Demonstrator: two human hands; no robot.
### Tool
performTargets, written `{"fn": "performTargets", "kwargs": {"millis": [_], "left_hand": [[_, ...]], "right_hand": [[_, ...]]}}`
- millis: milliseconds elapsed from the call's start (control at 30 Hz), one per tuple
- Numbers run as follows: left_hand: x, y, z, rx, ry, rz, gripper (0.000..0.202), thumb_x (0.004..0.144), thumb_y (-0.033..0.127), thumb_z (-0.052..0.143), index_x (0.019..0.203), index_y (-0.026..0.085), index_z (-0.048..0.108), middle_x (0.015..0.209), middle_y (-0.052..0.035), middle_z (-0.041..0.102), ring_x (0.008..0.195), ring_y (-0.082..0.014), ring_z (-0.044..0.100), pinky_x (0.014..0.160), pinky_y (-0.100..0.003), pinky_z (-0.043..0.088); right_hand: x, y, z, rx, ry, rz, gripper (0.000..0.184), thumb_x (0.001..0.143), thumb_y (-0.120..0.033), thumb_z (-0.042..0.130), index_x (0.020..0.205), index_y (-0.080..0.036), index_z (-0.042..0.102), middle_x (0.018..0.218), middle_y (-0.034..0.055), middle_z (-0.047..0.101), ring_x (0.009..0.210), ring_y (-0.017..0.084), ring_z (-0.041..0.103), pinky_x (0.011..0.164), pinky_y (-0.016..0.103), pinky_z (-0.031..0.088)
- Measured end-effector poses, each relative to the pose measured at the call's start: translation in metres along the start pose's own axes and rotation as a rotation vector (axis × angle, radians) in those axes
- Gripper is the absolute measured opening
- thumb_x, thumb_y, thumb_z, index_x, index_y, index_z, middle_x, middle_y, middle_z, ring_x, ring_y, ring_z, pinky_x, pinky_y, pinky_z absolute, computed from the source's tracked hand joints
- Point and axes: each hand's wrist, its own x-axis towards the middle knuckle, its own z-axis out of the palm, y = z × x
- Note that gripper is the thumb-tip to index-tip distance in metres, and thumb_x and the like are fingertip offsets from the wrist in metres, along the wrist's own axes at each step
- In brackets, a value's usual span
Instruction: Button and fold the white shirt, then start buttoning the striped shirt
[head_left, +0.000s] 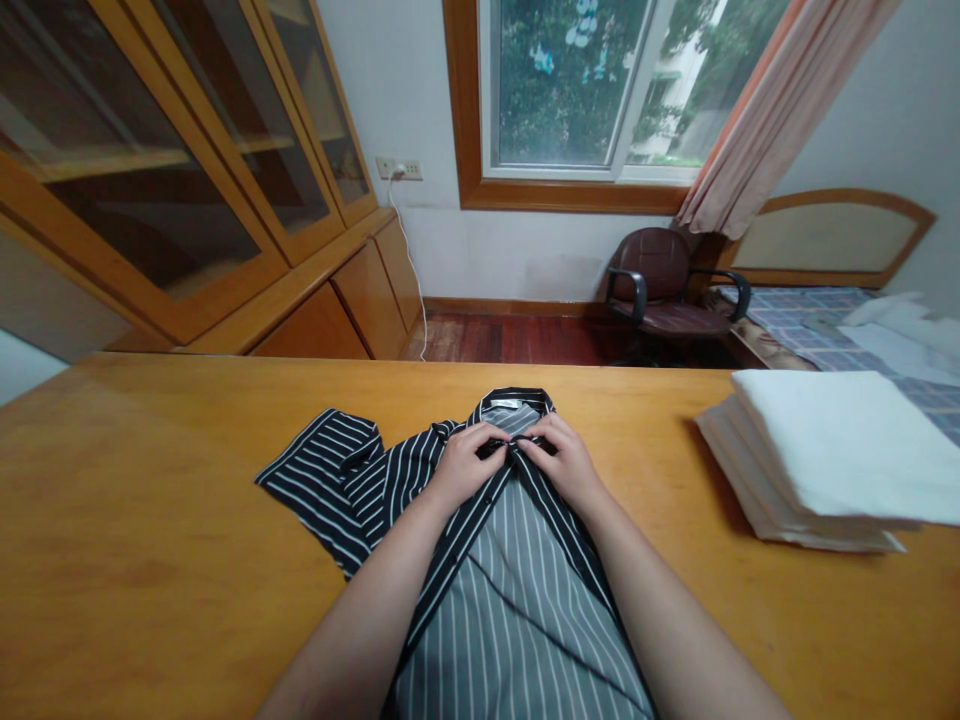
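Observation:
A black shirt with white stripes [352, 480] lies on the wooden table [150, 500], collar pointing away from me and its front open over the grey inside. My left hand [466, 462] pinches the left front edge just below the collar. My right hand [564, 460] pinches the right front edge at the same spot. The fingertips of both hands meet at the top of the placket. One short sleeve is spread out to the left.
A stack of folded white cloths [817, 460] sits on the table at the right. Beyond the table are a wooden glass-door cabinet [187, 170], a dark red armchair [660, 280] under the window, and a bed [847, 320] at the right.

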Motion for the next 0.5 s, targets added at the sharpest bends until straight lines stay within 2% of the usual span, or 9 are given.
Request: {"fn": "performTargets", "kwargs": {"millis": [267, 500], "left_hand": [[-0.0001, -0.0009, 0.0009, -0.017, -0.006, 0.013, 0.012, 0.084, 0.014, 0.061, 0.089, 0.020, 0.070, 0.090, -0.0031, 0.073, 0.088, -0.0174, 0.069, 0.084, -0.029, 0.053], [0.0006, 0.0000, 0.0000, -0.048, -0.010, -0.066, 0.014, 0.082, 0.014, 0.062, 0.091, 0.020, 0.071, 0.091, -0.0025, 0.075, 0.088, -0.0186, 0.070, 0.083, -0.030, 0.052]], "right_hand": [[-0.0008, 0.0031, 0.0005, 0.022, -0.059, 0.034, 0.018, 0.090, -0.040, 0.065, 0.089, -0.022, 0.070, 0.086, 0.0040, 0.061, 0.082, 0.019, 0.060, 0.074, 0.033, 0.049], [0.0005, 0.0040, 0.0010, 0.038, -0.046, 0.031, 0.021, 0.090, -0.042, 0.065, 0.088, -0.021, 0.070, 0.084, 0.0042, 0.061, 0.083, 0.020, 0.060, 0.074, 0.033, 0.048]]}}
